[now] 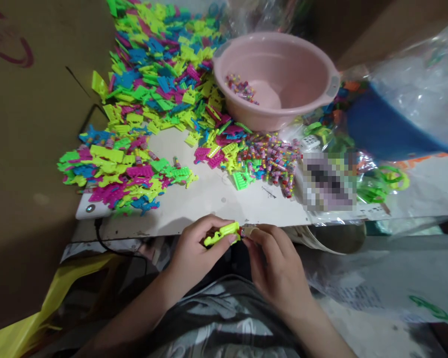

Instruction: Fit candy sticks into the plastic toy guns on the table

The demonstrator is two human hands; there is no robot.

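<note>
I saw the left hand (194,244) with its fingers pinched on a yellow toy piece (227,229), mid-frame by the table's (197,209) near edge. The right hand (278,258) had its fingers squeezed on a tiny red-tipped tube (241,232) at the toy's end. A pink tub (280,118) (more tubes inside!) sat top middle.

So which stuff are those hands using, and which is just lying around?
In the job:
yellow plastic piece, in the left hand
small red piece, in the right hand
probably: coloured pieces, little tubes, pink basin holding some

Just lying about, seemingly:
white device
black cable
brown cardboard
</note>
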